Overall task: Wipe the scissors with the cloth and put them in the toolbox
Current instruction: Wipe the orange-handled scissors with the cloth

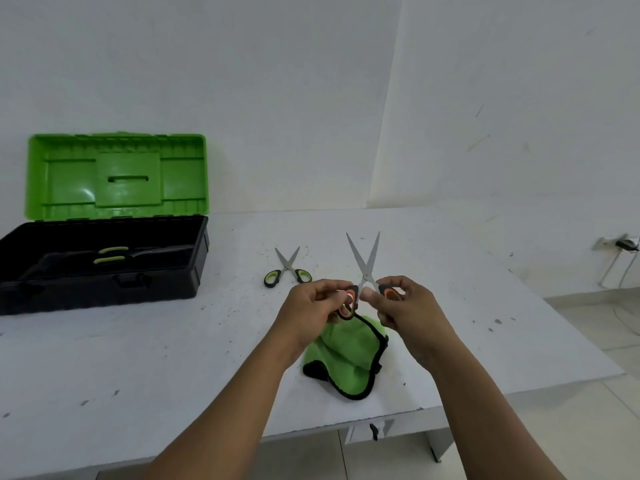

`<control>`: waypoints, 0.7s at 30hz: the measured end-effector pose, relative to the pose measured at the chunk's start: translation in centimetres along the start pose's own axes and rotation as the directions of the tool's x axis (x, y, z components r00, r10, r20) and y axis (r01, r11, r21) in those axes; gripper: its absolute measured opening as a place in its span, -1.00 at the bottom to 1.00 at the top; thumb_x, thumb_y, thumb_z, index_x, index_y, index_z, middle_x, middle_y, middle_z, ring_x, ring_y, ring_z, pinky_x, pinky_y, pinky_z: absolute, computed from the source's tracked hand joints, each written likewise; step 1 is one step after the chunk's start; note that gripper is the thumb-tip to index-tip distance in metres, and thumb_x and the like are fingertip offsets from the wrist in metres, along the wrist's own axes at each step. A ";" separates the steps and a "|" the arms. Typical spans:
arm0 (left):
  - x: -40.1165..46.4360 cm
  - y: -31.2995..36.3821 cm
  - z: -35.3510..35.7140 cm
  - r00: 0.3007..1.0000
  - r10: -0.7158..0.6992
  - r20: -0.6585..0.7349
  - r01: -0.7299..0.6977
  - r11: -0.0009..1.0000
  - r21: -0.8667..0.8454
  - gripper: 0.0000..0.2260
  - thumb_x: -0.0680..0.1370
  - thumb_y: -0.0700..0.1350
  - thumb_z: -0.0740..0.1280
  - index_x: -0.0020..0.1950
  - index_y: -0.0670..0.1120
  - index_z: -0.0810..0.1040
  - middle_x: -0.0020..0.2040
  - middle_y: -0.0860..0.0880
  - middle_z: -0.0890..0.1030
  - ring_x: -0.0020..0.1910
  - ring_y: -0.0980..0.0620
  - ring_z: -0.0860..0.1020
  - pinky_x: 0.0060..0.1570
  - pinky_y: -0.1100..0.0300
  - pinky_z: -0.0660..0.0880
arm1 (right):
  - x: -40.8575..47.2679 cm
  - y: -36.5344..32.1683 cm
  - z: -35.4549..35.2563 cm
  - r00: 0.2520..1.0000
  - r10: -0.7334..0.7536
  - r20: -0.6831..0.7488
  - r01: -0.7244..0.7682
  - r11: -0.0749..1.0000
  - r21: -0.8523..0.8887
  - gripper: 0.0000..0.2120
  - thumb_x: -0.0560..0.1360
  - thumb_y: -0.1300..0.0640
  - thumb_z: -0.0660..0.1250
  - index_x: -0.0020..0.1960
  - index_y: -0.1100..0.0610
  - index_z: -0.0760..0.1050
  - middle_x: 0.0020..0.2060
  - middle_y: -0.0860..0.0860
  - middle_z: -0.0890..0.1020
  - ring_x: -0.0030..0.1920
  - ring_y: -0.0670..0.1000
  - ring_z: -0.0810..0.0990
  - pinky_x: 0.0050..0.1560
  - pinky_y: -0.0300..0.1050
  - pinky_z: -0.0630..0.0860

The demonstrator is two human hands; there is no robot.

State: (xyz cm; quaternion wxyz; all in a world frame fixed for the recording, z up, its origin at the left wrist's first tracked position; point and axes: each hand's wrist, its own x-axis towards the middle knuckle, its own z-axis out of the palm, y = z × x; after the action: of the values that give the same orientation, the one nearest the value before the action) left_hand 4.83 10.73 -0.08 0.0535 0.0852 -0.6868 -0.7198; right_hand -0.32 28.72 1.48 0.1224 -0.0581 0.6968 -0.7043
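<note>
Directly below the left hand and right hand, each gripping 1 handle of the orange-handled scissors held open with blades pointing away, the green cloth is left ungrasped.

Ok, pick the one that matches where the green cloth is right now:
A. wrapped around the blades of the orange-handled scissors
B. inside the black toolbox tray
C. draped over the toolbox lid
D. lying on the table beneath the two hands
D: the green cloth lies crumpled on the table, below the left hand and right hand, which hold the orange-handled scissors open above it.
</note>
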 end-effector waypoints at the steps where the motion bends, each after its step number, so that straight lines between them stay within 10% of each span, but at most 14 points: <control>1: 0.0 -0.2 0.0 1.000 0.011 -0.007 -0.011 1.000 -0.013 -0.81 0.66 -0.28 0.37 0.15 -0.07 0.73 -0.07 -0.10 0.75 -0.20 0.10 0.65 -0.03 0.14 0.63 | -0.1 0.1 -0.1 1.000 0.012 -0.021 -0.011 0.998 0.055 -0.68 0.48 0.11 0.58 0.13 0.23 0.61 -0.16 0.05 0.73 -0.37 -0.04 0.49 -0.20 -0.15 0.50; 7: -0.2 -0.6 -0.1 0.998 0.041 0.037 -0.039 0.998 -0.049 -0.78 0.67 -0.28 0.35 0.12 -0.03 0.74 -0.10 -0.08 0.71 -0.20 0.07 0.60 -0.08 0.16 0.58 | -0.6 1.1 1.8 0.973 0.146 -0.181 -0.059 0.908 0.414 -0.79 0.55 0.05 0.51 0.09 0.16 0.67 -0.07 0.00 0.76 -0.16 -0.01 0.64 -0.06 -0.11 0.53; 15: -0.5 -0.9 0.0 0.999 0.025 -0.039 -0.027 0.999 -0.028 -0.78 0.72 -0.18 0.29 0.16 -0.03 0.74 -0.04 -0.05 0.76 -0.10 0.09 0.67 -0.09 0.22 0.60 | -0.9 1.9 2.8 0.973 0.106 -0.207 -0.015 0.916 0.401 -0.83 0.59 0.11 0.47 -0.10 0.19 0.70 -0.20 0.07 0.76 -0.20 0.04 0.68 -0.08 -0.09 0.62; 21: 0.7 -3.1 -0.5 0.978 0.002 -0.207 0.144 0.714 0.686 -0.55 0.61 0.12 0.38 0.46 0.01 0.48 0.36 -0.05 0.52 0.29 -0.06 0.54 0.23 0.05 0.53 | -0.4 2.7 1.1 0.953 0.122 -0.279 -0.014 0.933 0.360 -0.86 0.57 0.15 0.49 -0.08 0.22 0.68 -0.15 0.15 0.75 -0.11 0.11 0.69 0.05 0.00 0.65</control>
State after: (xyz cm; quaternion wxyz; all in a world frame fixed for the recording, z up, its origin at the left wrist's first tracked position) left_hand 4.41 10.25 -3.20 0.0558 0.1946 -0.8948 -0.3980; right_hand 0.62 27.73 -1.11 0.0495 0.0955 0.5707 -0.8141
